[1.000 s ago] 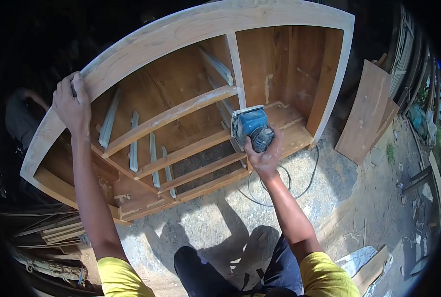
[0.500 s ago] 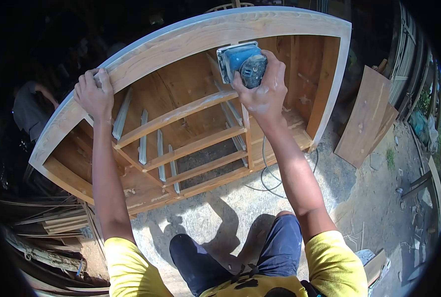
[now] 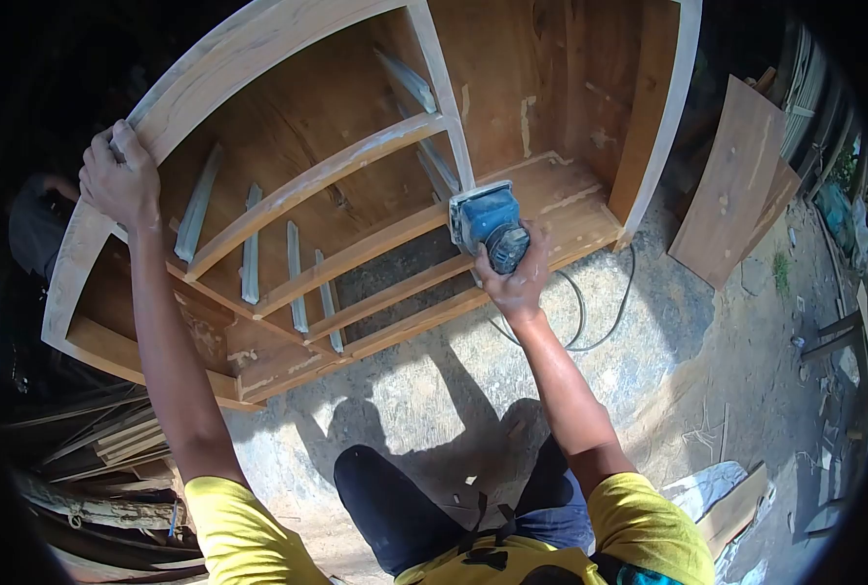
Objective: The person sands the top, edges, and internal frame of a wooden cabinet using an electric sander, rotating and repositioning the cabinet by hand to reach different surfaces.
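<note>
My right hand (image 3: 522, 278) is wrapped round a dusty blue electric sander (image 3: 489, 211). The sander's flat pad lies against the lower part of the upright divider (image 3: 451, 107) in a wooden cabinet frame. At the upper left, my left hand (image 3: 122, 180) grips the curved top rail (image 3: 221, 73) of that cabinet. A small grey patch shows by its thumb; what it is I cannot make out. Inside the cabinet, several curved crosspieces (image 3: 317, 195) and pale drawer runners (image 3: 198, 207) span the middle section.
A cord (image 3: 633, 292) loops on the concrete floor (image 3: 405, 390) below the sander. Plywood sheets (image 3: 731, 180) lean at the right. Stacked timber strips (image 3: 127, 441) lie at the lower left. Another person (image 3: 36, 229) is in the shade at the far left.
My right hand has brought the sander down from the top rail to the lower part of the divider. My left hand still grips the rail. The view has shifted, with the cabinet higher in it.
</note>
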### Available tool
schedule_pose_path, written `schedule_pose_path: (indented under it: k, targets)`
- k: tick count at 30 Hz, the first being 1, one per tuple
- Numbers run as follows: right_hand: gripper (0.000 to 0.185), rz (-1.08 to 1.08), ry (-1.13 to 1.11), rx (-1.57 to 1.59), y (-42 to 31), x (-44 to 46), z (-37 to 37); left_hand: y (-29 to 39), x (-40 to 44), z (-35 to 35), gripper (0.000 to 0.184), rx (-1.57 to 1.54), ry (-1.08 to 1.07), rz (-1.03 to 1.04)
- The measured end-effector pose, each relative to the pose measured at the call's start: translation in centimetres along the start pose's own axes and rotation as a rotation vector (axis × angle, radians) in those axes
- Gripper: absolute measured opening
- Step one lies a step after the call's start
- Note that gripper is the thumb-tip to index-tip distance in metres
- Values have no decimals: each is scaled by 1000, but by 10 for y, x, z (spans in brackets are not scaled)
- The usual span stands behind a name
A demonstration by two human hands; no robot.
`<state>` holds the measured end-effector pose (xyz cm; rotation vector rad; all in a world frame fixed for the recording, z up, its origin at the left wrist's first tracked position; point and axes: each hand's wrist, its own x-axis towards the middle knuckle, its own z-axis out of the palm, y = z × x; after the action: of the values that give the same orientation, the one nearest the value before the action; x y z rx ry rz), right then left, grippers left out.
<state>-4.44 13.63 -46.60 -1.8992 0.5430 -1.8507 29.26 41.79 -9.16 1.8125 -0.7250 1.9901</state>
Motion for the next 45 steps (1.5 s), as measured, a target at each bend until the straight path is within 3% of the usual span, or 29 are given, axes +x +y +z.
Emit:
schedule_pose_path:
  k: [6, 10, 25, 28, 33, 42, 44, 45]
  targets:
    - [81, 146, -27, 9, 48, -79, -4, -3, 0, 3, 44, 51, 19, 19]
    - [81, 145, -41, 12, 46, -76, -6, 12, 1, -6, 41, 37, 16, 2]
    - [76, -192, 170, -19, -116, 232, 6, 19, 0, -11, 35, 1, 10, -11]
    - [72, -253, 176, -52, -128, 241, 8, 15, 0, -10, 36, -26, 9, -3]
    - [74, -213, 86, -26, -100, 175, 5, 13, 1, -9, 38, -51, 1, -1]
    - [80, 103, 138, -104, 6, -34, 11, -10, 3, 13, 50, 102, 0, -26]
    - [81, 353, 155, -17, 21, -80, 16, -18, 5, 15, 52, 114, -4, -12]
    - [81, 368, 156, -21, 28, -100, 19, -23, 7, 16, 54, 136, -8, -15]
